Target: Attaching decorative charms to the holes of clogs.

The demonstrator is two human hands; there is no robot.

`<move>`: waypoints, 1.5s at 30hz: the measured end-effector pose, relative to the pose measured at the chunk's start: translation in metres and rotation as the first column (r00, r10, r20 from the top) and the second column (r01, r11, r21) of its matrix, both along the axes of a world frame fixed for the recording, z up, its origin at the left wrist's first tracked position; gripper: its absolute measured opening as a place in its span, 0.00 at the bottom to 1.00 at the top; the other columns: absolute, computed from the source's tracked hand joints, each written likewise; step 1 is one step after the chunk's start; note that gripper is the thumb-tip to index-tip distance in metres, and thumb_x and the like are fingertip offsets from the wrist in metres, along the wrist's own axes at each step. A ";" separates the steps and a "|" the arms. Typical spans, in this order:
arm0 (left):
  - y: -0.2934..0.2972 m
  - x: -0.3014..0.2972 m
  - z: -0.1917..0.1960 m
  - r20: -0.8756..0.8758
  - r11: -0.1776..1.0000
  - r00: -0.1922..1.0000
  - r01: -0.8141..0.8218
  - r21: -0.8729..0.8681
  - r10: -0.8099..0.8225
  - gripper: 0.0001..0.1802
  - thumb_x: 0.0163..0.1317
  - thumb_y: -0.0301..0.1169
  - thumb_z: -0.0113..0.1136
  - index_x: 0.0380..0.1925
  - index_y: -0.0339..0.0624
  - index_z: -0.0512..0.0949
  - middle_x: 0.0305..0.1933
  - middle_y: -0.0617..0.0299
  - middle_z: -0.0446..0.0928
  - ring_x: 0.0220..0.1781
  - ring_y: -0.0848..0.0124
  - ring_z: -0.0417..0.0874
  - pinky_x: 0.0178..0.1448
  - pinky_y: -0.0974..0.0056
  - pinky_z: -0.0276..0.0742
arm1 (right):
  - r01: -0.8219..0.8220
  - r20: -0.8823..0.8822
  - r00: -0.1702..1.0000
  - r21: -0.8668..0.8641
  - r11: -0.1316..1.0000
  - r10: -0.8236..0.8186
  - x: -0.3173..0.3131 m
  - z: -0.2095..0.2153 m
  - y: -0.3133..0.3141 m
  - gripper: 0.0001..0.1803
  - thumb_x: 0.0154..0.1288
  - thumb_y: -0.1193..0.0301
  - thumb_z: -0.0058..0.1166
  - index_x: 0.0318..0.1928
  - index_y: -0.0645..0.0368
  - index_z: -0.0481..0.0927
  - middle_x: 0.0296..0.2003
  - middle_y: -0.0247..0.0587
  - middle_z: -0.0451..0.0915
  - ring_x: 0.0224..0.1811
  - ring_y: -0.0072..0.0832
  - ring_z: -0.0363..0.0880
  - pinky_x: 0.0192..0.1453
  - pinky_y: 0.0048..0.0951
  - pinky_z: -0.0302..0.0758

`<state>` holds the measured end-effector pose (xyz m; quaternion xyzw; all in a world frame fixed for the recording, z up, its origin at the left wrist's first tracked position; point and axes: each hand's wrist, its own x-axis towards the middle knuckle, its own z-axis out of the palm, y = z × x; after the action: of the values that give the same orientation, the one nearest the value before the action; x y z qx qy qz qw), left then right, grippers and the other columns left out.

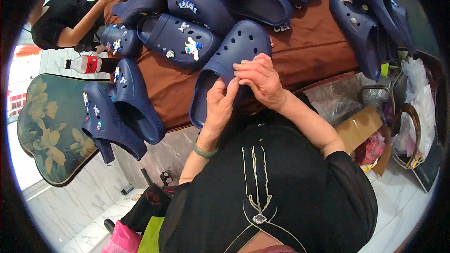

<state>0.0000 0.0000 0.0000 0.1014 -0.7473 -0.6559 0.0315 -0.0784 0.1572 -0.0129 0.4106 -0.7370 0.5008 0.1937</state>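
A navy clog [243,42] with round vent holes and no charms showing lies on the brown cloth in front of me, its toe pointing away. My left hand [220,103] reaches into the foot opening, fingers partly hidden inside, thumb up at the edge of the upper. Over the upper, my right hand [262,80] is closed in a pinch, its fingertips meeting the left thumb. Whatever sits between those fingertips is hidden. Just left of this clog lies another navy clog [176,37] with white cartoon charms.
More charmed clogs [201,4] crowd the far side, with pairs at left [124,107] and right [358,28]. A cola bottle [89,64] lies at left near a flowered chair back [51,131]. Another person's arm [89,23] works at far left. A cardboard box [358,129] stands below right.
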 end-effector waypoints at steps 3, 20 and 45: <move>-0.003 0.000 -0.002 0.146 1.000 0.989 0.018 0.014 -0.020 0.12 0.67 0.34 0.58 0.43 0.36 0.78 0.35 0.68 0.78 0.37 0.82 0.70 0.42 0.76 0.67 | -0.006 -0.040 0.999 -0.036 0.999 0.005 -0.003 -0.001 -0.001 0.05 0.61 0.76 0.56 0.38 0.57 0.81 0.46 0.42 0.82 0.48 0.36 0.78 0.56 0.39 0.66; -0.018 0.003 0.038 0.208 0.990 0.973 0.115 -0.077 -0.097 0.18 0.56 0.33 0.65 0.42 0.30 0.79 0.35 0.57 0.82 0.37 0.73 0.79 0.45 0.67 0.74 | 0.420 0.029 0.896 0.272 0.866 -0.444 -0.086 -0.008 0.115 0.08 0.60 0.74 0.57 0.41 0.55 0.82 0.42 0.39 0.79 0.48 0.37 0.75 0.54 0.37 0.69; -0.024 -0.007 0.043 0.200 0.968 0.966 0.122 0.218 -0.167 0.19 0.57 0.33 0.65 0.42 0.27 0.79 0.39 0.59 0.81 0.41 0.75 0.78 0.48 0.67 0.74 | 0.196 -0.061 0.981 0.247 0.949 -0.187 -0.022 0.034 0.041 0.17 0.54 0.77 0.63 0.46 0.60 0.81 0.38 0.41 0.75 0.38 0.38 0.75 0.42 0.33 0.74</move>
<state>-0.0073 -0.0241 0.0427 0.1198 -0.6804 -0.7147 -0.1087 -0.1007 0.1982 0.0213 0.3675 -0.8273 0.3744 0.2010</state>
